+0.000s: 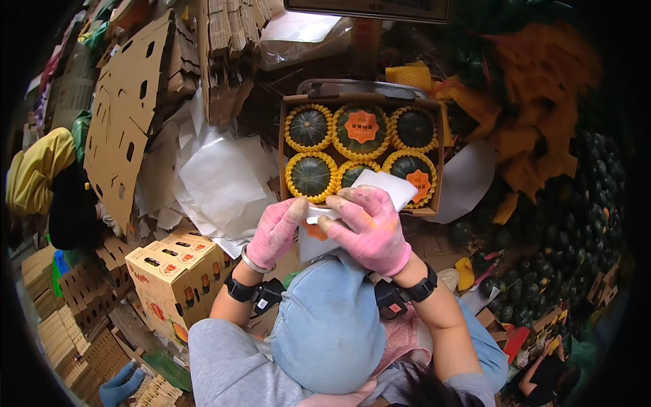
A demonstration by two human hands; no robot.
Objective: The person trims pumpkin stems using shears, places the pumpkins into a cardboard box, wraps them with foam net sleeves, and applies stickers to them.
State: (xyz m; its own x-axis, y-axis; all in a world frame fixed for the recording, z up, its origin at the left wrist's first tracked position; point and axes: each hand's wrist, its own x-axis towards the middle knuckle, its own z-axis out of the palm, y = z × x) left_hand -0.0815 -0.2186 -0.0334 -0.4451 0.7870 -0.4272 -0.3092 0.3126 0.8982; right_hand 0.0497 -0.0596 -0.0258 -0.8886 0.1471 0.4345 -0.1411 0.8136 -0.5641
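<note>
My left hand [274,230], in a pink glove, is closed at the near edge of an open cardboard box [439,169]. Its fingertips pinch a small white piece [324,213]. Beside it my right hand [369,227], gloved too, has bent fingers against the same piece and a sticker sheet [315,245] that hangs below. Several green squashes [310,127] in yellow foam nets sit in the box, some with orange labels [363,127]. A white sheet [386,186] lies over the near squashes, partly behind my right hand.
White paper sheets [224,176] are piled left of the box, near flattened cardboard [122,115]. A printed carton [180,271] stands at the lower left. Loose squashes [556,251] fill the right. Other people [41,166] are at the far left and lower right.
</note>
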